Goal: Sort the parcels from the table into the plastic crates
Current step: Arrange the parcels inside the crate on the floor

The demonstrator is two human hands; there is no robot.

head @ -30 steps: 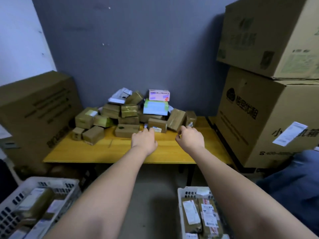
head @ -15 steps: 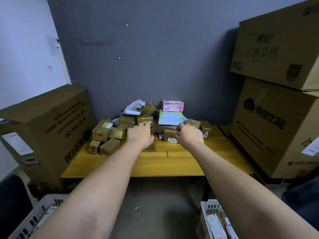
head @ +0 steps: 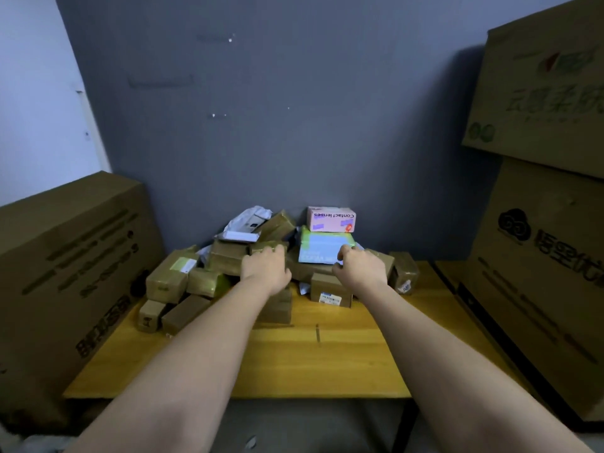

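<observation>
Reaching across a yellow wooden counter (head: 327, 361), a person's two hands meet a heap of tape-wrapped brown cardboard parcels (head: 209, 276) piled against a grey wall (head: 277, 125). Left hand (head: 265, 269) lies on a brown parcel, fingers curled over it; right hand (head: 359, 269) pinches a blue-and-green flat box (head: 322, 248), beneath a pink carton (head: 330, 219).

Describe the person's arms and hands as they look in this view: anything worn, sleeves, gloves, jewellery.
Both arms are bare along all that shows, from the bottom edge of the picture to the wrists; no sleeve is in view. The left hand and the right hand wear no gloves. No watch, band or bracelet shows on either wrist, and no ring can be made out on the fingers that are visible.
</observation>
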